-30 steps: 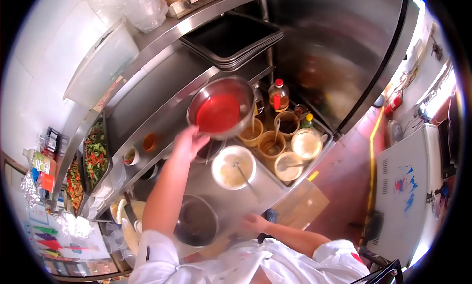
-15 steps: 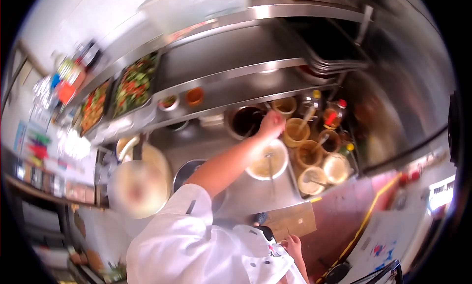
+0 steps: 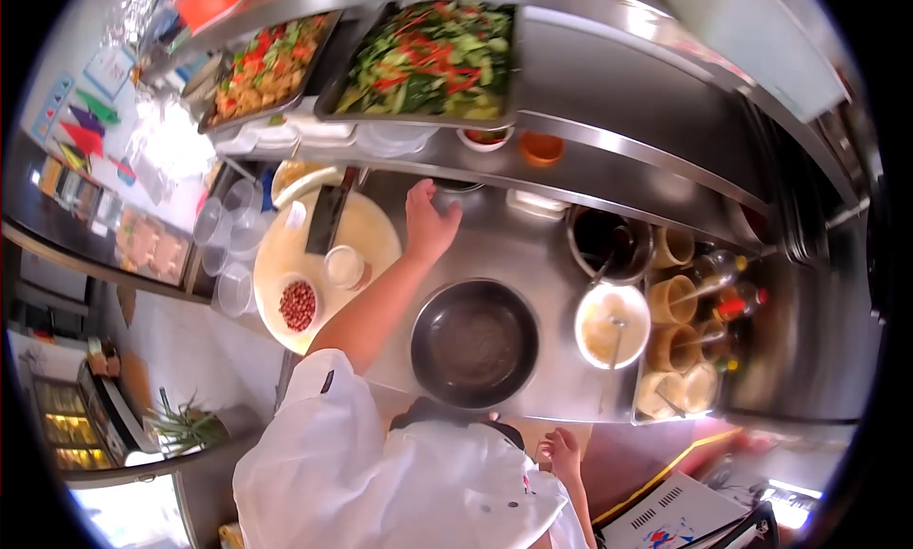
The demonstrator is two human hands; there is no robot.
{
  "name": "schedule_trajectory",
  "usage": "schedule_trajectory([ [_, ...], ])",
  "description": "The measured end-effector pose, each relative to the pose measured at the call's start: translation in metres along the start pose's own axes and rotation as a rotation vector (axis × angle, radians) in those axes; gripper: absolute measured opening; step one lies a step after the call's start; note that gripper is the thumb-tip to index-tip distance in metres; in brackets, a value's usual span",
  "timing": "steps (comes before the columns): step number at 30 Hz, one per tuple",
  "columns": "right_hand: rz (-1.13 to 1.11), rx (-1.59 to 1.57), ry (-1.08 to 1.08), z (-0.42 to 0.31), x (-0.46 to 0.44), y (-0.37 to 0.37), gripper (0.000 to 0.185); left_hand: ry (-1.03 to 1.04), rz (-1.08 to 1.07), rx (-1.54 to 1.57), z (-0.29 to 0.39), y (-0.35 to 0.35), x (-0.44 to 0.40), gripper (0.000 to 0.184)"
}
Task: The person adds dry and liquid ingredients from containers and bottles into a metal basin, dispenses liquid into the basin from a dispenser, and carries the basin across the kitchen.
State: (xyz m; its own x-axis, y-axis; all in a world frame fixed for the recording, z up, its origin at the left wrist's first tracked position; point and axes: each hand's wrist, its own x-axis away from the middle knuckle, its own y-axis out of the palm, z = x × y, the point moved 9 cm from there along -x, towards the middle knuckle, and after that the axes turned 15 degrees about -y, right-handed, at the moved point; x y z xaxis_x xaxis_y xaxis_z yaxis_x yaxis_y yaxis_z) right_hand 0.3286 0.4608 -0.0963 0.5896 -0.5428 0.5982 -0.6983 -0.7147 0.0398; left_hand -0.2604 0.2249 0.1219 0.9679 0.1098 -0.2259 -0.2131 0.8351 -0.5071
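My left hand [image 3: 432,222] reaches over the steel counter, fingers slightly bent and thumb apart, with nothing visible in it. It is between the round chopping board [image 3: 376,228] and a dark round container [image 3: 459,185] partly hidden under the shelf. On the board lie a cleaver [image 3: 328,216], a bowl of red beans or peanuts [image 3: 298,305] and a small pale-topped tub [image 3: 344,267]. Below my forearm sits a dark round pan [image 3: 475,342] with nothing in it. At my right side, low by the counter edge, my right hand [image 3: 561,449] hangs with loosely curled fingers, seemingly holding nothing.
Trays of cut vegetables [image 3: 433,59] and a chicken-like mix [image 3: 271,69] rest on the shelf above. To the right stand a pot of dark sauce [image 3: 609,245], a white bowl with a spoon [image 3: 601,332], sauce tubs [image 3: 673,347] and bottles [image 3: 742,302]. Clear plastic tubs [image 3: 234,288] flank the board.
My left hand has moved from the sauce tubs on the right to beside the chopping board on the left. The view has swung left. My right hand stays low at my side.
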Motion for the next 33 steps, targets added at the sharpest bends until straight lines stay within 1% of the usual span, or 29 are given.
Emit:
schedule_trajectory([
  [2,0.025,-0.011,0.070,0.007,0.016,0.020,0.032,0.108,0.040,-0.122,-0.007,-0.052,0.020,0.073],
  [3,-0.059,0.090,0.009,0.014,0.017,0.025,0.034,0.165,0.054,-0.186,-0.018,-0.076,0.037,0.076],
  [5,-0.235,0.279,-0.121,0.030,0.016,0.040,0.038,-0.055,0.070,-0.196,-0.071,-0.129,0.060,0.087],
  [6,-0.044,0.127,0.104,0.005,0.031,0.062,0.039,-0.123,0.101,-0.209,-0.092,-0.151,0.066,0.093],
  [7,-0.069,0.219,0.071,0.016,0.024,0.063,0.034,-0.191,0.130,-0.221,-0.112,-0.173,0.072,0.098],
  [9,-0.098,0.111,0.007,0.017,0.016,0.077,0.038,-0.259,0.213,-0.264,-0.148,-0.201,0.084,0.109],
  [10,-0.078,0.190,-0.032,0.001,0.016,0.088,0.040,-0.266,0.218,-0.294,-0.161,-0.202,0.087,0.117],
  [11,-0.058,0.268,-0.072,-0.022,0.014,0.103,0.042,-0.326,0.135,-0.173,-0.166,-0.201,0.084,0.119],
  [13,0.046,0.301,-0.167,-0.055,0.010,0.121,0.042,-0.440,-0.038,0.072,-0.163,-0.188,0.072,0.121],
  [16,0.088,0.291,-0.218,-0.091,-0.007,0.136,0.050,-0.486,0.211,-0.018,-0.186,-0.180,0.080,0.119],
  [18,0.130,0.340,-0.219,-0.111,-0.011,0.143,0.059,-0.467,0.274,0.037,-0.195,-0.175,0.082,0.114],
  [20,0.049,0.389,-0.192,-0.110,-0.026,0.149,0.069,-0.445,0.290,0.042,-0.197,-0.171,0.082,0.107],
  [21,-0.017,0.400,-0.206,-0.101,-0.037,0.151,0.069,-0.432,0.278,0.021,-0.201,-0.171,0.079,0.104],
  [22,-0.009,0.417,-0.239,-0.102,-0.041,0.156,0.063,-0.418,0.268,-0.002,-0.202,-0.170,0.082,0.101],
  [23,0.034,0.495,-0.303,-0.106,-0.043,0.156,0.047,-0.404,0.221,0.021,-0.195,-0.171,0.088,0.099],
  [25,-0.012,0.406,-0.307,-0.086,-0.064,0.150,0.031,-0.372,0.138,0.063,-0.160,-0.178,0.093,0.097],
  [26,-0.007,0.383,-0.299,-0.084,-0.067,0.152,0.027,-0.293,0.081,0.100,-0.133,-0.180,0.104,0.098],
  [27,-0.001,0.357,-0.288,-0.081,-0.070,0.152,0.023,-0.243,0.024,0.066,-0.114,-0.177,0.119,0.098],
  [29,-0.046,0.335,-0.287,-0.082,-0.069,0.156,0.022,-0.142,-0.106,-0.009,-0.077,-0.165,0.155,0.097],
  [31,-0.106,0.207,-0.290,-0.085,-0.066,0.162,0.020,-0.065,-0.226,-0.150,-0.033,-0.144,0.182,0.094],
  [33,-0.194,0.168,-0.277,-0.101,-0.054,0.170,0.020,-0.034,-0.363,-0.310,-0.010,-0.119,0.206,0.093],
])
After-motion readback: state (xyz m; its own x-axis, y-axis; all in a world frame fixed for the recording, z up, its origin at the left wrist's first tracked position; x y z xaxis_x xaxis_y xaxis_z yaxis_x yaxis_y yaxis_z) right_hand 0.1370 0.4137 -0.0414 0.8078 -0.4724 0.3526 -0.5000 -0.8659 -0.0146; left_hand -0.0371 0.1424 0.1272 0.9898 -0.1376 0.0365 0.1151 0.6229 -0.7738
